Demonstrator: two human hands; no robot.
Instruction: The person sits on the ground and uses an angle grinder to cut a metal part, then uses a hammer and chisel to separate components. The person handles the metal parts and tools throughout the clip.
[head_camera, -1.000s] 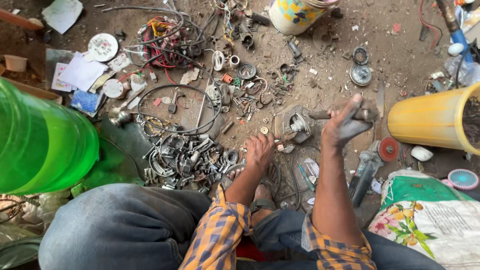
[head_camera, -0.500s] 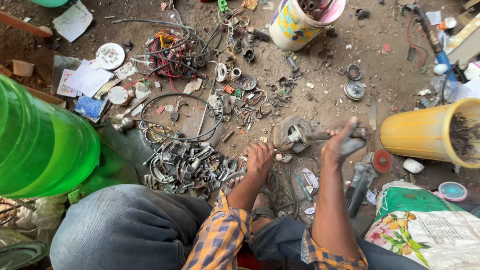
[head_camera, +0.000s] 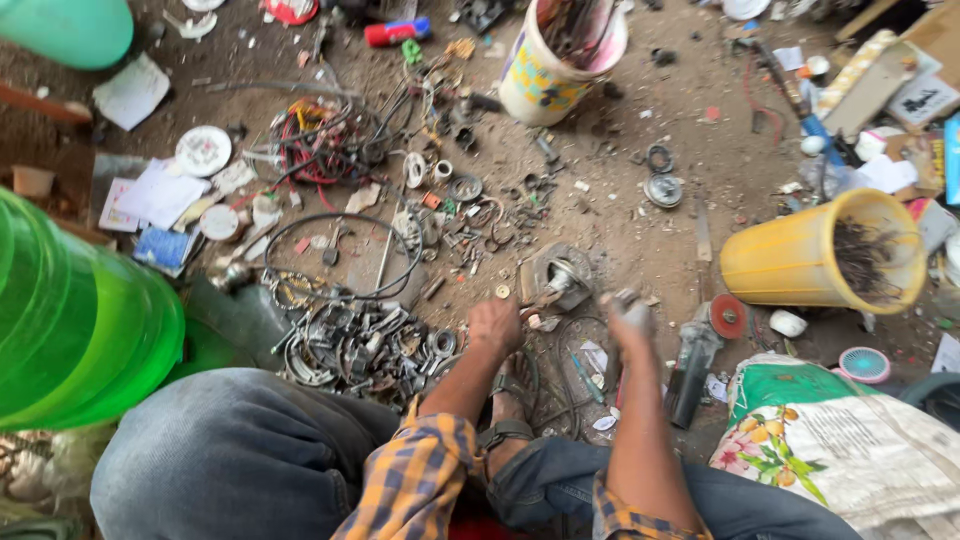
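Everything here sits on a dirt floor (head_camera: 690, 140), no worktop at all. The piece being worked on looks to be the round metal housing (head_camera: 562, 275), lying in the dirt at about 1 o'clock from the left hand (head_camera: 495, 325) and 10 o'clock from the right hand (head_camera: 628, 315).

The left hand is just beside the housing with its fingers curled under; I can't tell if they pinch anything. The right hand is motion-blurred; its fingers look closed tight around a grey piece (head_camera: 622, 298), though what it is I can't make out.

My read on the step: the left hand steadies things near the housing while the right brings that grey piece to bear on it, so a strike or a pry rather than sorting. Whatever move follows calls for the left fingers staying out of the right hand's path, and for the housing not skidding on loose dirt.

Around it: an angle grinder (head_camera: 700, 365) at 4 o'clock of the right hand; a yellow bucket (head_camera: 790, 265) of scrap at 2 o'clock; a heap of metal rings (head_camera: 360, 345) at 9 o'clock of the left hand; a sandalled foot (head_camera: 508, 405) right under the hands.
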